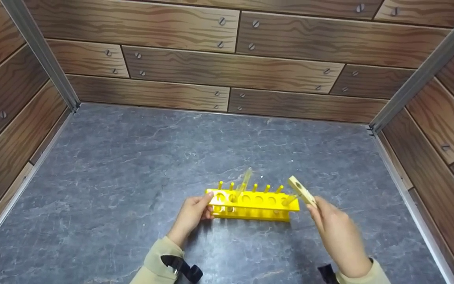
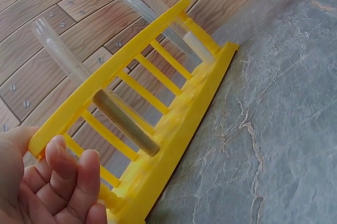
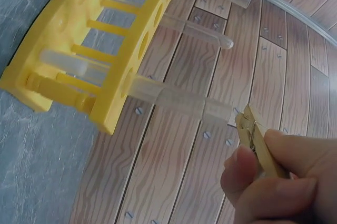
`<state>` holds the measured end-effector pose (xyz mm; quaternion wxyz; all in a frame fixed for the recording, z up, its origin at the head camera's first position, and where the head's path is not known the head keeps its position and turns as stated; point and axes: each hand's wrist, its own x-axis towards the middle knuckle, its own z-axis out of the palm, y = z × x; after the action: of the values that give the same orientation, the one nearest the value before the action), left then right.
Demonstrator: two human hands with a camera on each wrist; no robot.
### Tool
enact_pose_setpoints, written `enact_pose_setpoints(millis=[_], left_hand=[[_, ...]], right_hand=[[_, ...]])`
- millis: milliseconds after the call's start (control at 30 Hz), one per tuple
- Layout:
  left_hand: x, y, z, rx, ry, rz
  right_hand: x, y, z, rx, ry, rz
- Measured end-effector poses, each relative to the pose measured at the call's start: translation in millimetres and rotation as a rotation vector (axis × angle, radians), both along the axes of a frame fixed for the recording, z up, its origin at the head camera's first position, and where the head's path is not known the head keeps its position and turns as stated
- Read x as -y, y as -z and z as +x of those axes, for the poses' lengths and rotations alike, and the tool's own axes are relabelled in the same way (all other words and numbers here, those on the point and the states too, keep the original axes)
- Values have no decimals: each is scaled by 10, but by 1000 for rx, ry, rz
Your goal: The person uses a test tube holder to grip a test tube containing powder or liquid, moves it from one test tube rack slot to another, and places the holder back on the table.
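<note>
Now, the yellow rack [image 1: 254, 200] is seen on the grey tabletop [image 1: 152, 150], its L end gripped by the L hand [image 1: 193, 213]; the wooden clip [image 1: 302, 192] is pinched in the R hand [image 1: 337, 228], near the rack's R end. In the R wrist view three clear tubes are shown poking past the top bar, the R-end tube [image 3: 179, 100] nearest the clip (whether it's touched can't be told). White fill [image 2: 199, 48] is shown at that tube's btm in the L wrist view, plus a brownish cylinder [image 2: 126, 123] farther L, barely made out from the head. There, the L fingers are partly hidden by the rack; in the L wrist view the clip is cut off at the top edge, and the rack's near end is blocked by fingers. All around, plank-print walls [image 1: 179, 63] are seen, w/ grey corner strips [image 1: 420, 71]; black straps [image 1: 181, 268] are worn at both wrists.
</note>
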<state>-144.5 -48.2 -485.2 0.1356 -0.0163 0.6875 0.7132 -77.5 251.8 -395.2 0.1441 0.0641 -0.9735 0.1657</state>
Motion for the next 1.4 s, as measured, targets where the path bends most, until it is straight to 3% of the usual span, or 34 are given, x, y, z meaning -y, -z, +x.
enact_pose_setpoints(millis=[200,433,633,767,967,1067,1267,1400], left_hand=[[7,208,-50,4,-14,-14],[-7,225,-64,-39,-28,-18],[-7,223,-68,-26,-27,-23],[-6,161,-47,-10,-13,-1],[-11,-65,35,-17,-10,7],[-9,-122,62,-15,-11,-6],[-8,-128,53,-23,-5,-10],[-2,-58,33,-13,-5,-14]], right_hand=[[84,16,-2,13,-15,-8],[127,42,-17,-12,-37,-6],[159,47,-28,15,-28,-5],[183,53,-32,21,-32,-9],[224,55,-53,9,-48,-3],[249,64,-65,9,-53,5],[315,94,-85,0,-75,9],[371,110,-100,-15,-92,14]])
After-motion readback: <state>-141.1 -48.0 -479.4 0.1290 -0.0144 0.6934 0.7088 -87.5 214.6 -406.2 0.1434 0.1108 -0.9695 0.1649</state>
